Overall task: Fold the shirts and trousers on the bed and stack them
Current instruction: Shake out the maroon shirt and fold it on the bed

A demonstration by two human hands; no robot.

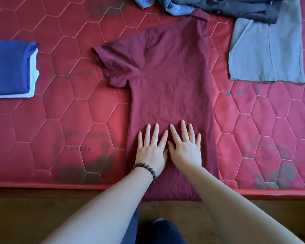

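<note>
Maroon shirt (169, 81) lies flat under spread fingers (156, 132).

Maroon shirt (169, 81) on a red hexagon-quilted mattress (60, 110), blue folded stack (9, 67), grey garment (269, 55)

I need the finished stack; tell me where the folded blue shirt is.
In the head view, the folded blue shirt lies at the bed's far left edge, atop a white garment, left of the maroon shirt.
</note>
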